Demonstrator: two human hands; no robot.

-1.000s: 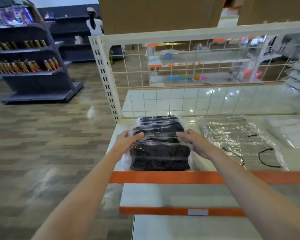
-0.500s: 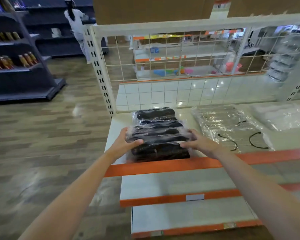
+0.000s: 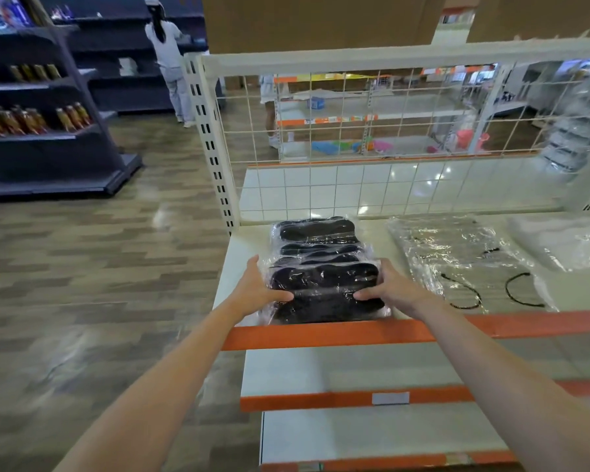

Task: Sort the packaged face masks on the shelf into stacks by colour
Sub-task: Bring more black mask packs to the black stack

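Low in the frame's centre, the left hand [image 3: 257,291] and right hand [image 3: 394,291] clasp the stack of black masks [image 3: 322,271] from both sides — thumbs on top — at the shelf [image 3: 234,267] front edge. Right of it lie clear packets [image 3: 457,257], then white packets [image 3: 566,238] at far right.

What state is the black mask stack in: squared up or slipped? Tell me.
Slipped: the black mask stack steps back in staggered layers, with the left hand and right hand gripping its sides.

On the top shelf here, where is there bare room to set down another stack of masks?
A bare strip lies between the black stack and the grey packs, and another behind both, along the wire grid. The right end is crowded: grey packs run up to the white packs. Both hands, left and right, flank the black stack.
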